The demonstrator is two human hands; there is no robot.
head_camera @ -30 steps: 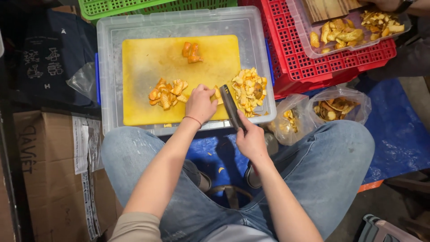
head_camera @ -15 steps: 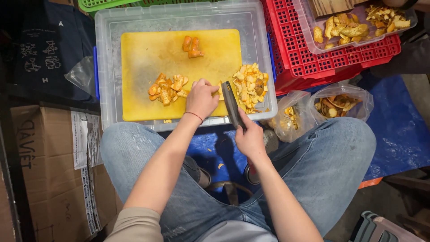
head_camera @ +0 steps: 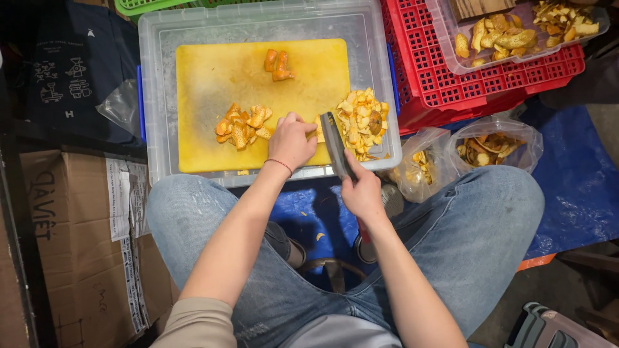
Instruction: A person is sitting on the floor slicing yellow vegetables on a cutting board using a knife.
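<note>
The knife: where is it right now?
In the head view, the knife is in the right hand, blade on the yellow cutting board beside the chopped peel pile.

Across our yellow cutting board (head_camera: pixel 213 90), the far-left stretch lies bare and open to a reaching hand. A heap of orange peel pieces (head_camera: pixel 244 125) blocks the near middle, two more pieces (head_camera: pixel 278 64) sit far, and a chopped pile (head_camera: pixel 362 122) crowds the right edge. The red crate (head_camera: pixel 451 84) walls off our right.
</note>
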